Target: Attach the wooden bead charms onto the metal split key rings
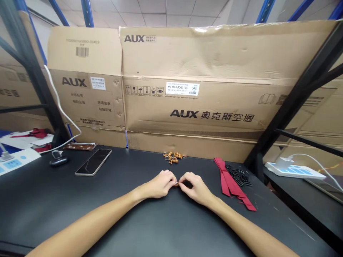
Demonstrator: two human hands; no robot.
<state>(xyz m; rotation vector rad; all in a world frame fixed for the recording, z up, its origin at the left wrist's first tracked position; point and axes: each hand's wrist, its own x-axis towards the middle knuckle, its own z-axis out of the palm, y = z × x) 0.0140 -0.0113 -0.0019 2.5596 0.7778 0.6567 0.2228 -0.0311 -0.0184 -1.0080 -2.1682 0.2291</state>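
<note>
My left hand (pixel 160 184) and my right hand (pixel 197 186) meet over the middle of the black table, both closed in a fingertip pinch. Between them is a small brown keychain (pixel 176 184) with a pale glint, perhaps its ring. Fingers cover most of it. Just beyond my hands lies a small pile of gourd-like brown keychains (pixel 174 156), some with metal rings. To the right of my right hand are flat red ribbons (pixel 230 182), with a heap of black clip-like pieces (pixel 241 175) beside them.
A phone (pixel 93 162), a black earbud-like case (pixel 59 160) and a brown wrapper (pixel 80 146) lie at left. Power strips (pixel 294 171) with white cables sit on both sides. Cardboard panels (pixel 214 96) wall off the back; black metal posts (pixel 284 103) slant at the sides.
</note>
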